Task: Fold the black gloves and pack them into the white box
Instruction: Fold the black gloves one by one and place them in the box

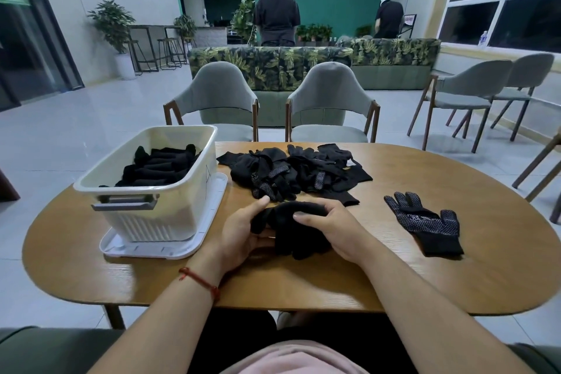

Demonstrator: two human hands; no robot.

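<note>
Wooden oval table in a lounge. Both hands hold one black glove near the front edge: left hand curls round its left end, right hand grips over the top. White box of folded gloves sits left, unfolded pile behind, single glove right.

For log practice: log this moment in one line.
step: folding; left hand, right hand: grip glove; white box: part-filled; pile: unfolded

White box wall hides lower packed gloves; held glove partly covered.
</note>
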